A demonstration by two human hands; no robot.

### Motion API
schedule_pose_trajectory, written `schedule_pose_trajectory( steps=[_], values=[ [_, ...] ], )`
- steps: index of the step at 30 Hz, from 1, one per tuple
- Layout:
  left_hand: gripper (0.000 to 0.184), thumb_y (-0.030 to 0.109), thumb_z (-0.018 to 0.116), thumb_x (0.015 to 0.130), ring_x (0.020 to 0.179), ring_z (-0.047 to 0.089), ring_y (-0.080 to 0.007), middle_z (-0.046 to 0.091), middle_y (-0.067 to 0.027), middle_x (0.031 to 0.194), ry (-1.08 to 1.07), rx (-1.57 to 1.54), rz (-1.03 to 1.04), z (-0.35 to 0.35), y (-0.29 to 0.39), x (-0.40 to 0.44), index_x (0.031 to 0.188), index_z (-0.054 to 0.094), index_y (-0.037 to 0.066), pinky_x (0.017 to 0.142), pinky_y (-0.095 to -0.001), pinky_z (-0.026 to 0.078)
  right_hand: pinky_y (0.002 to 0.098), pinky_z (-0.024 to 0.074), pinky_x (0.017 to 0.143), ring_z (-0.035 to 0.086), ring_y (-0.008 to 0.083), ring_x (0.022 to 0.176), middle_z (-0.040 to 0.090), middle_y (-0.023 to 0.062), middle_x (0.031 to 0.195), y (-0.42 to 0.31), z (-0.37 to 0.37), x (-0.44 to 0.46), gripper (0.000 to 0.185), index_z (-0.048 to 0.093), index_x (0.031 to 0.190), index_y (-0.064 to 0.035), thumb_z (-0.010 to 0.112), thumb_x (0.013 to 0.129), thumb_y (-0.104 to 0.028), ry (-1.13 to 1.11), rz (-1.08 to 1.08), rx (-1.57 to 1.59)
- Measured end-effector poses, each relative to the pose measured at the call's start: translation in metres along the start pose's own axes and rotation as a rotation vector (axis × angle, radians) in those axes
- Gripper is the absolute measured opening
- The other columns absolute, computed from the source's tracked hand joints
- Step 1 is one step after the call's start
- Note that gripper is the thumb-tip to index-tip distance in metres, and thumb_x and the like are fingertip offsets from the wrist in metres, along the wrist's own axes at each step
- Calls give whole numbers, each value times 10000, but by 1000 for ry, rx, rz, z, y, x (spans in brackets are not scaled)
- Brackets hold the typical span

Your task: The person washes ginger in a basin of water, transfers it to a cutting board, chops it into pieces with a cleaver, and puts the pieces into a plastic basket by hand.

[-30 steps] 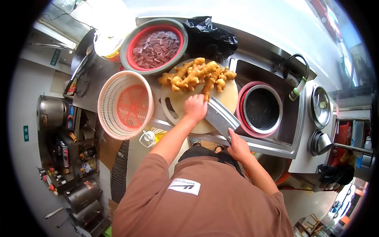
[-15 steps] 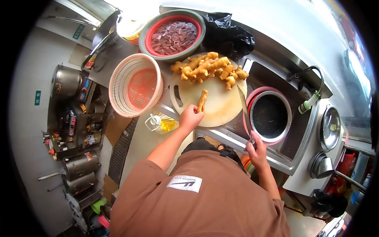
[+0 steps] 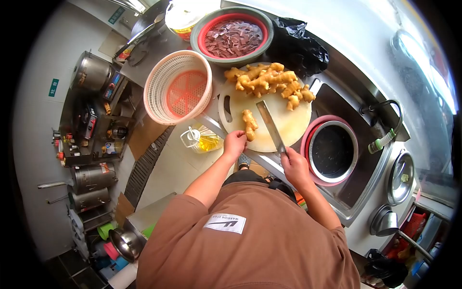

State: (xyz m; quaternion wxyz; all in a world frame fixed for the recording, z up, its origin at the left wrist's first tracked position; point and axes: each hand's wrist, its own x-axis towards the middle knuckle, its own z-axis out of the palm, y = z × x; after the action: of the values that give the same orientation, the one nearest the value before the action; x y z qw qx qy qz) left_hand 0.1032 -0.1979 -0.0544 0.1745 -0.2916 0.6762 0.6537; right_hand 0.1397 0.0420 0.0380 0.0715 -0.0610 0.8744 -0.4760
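Holding a knife beside a piece of ginger

Nearest the camera, the person's brown shirt bears a white patch that reads "WARRIOR STAR", the lettering upside down above a dark mark. Both forearms reach forward from the short sleeves, angled in toward the cutting board.

The right hand is clenched around the knife's handle, just over the board's near edge, its blade slanting forward and to the left above the board. The left hand has its fingers bunched against the near end of the ginger piece; how firmly they grasp it cannot be told. That piece lies on the near part of the board, left of the blade, apart from the ginger pile at the far side.

To the left stands a pink-and-white basket; to the right, a metal bowl sits in the sink. Beyond the basket, a white bucket carries a red-and-yellow label too blurred to read. A green wall sign seems to read "灶台"; another green sign is illegible.
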Motion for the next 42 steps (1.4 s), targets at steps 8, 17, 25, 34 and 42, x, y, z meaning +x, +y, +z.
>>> schedule_pose_trajectory(
  steps=[8, 17, 25, 34, 42],
  values=[
    [277, 119, 652, 904, 704, 642, -126, 685, -71, 886, 89, -58, 114, 6, -7, 11, 1125, 619, -45, 628, -260, 535, 483, 510, 673, 647, 412, 757, 663, 225, 821, -8, 23, 16, 200, 659, 1056, -32, 581, 912, -147, -38, -20, -128],
    [328, 114, 699, 863, 810, 648, -116, 684, -79, 980, 7, 61, 268, 6, -6, 6, 1133, 603, -47, 713, -254, 534, 450, 513, 619, 641, 388, 719, 660, 205, 835, -62, 14, 30, 205, 626, 1100, -23, 593, 904, -70, 97, -291, -76],
    [352, 192, 732, 841, 925, 686, -185, 726, -125, 1011, 80, 165, 306, 2, 7, -4, 1103, 662, -32, 832, -315, 533, 554, 481, 714, 625, 467, 771, 647, 273, 790, -20, 49, 48, 182, 573, 868, 2, 510, 929, -158, -240, 39, -429],
    [314, 135, 715, 854, 884, 672, -163, 714, -112, 986, 56, 114, 320, 17, 7, 20, 1099, 645, -48, 805, -293, 532, 527, 491, 719, 633, 439, 778, 659, 247, 829, -26, 27, 46, 190, 626, 1010, -16, 525, 938, -159, -168, 72, -377],
    [202, 56, 673, 879, 783, 626, -112, 692, -86, 931, -32, -99, 175, 15, 5, 17, 1051, 641, -47, 713, -252, 521, 503, 504, 661, 636, 431, 733, 649, 238, 810, -30, 39, 29, 153, 611, 1033, -18, 553, 919, -102, 36, -114, -196]
  ],
)
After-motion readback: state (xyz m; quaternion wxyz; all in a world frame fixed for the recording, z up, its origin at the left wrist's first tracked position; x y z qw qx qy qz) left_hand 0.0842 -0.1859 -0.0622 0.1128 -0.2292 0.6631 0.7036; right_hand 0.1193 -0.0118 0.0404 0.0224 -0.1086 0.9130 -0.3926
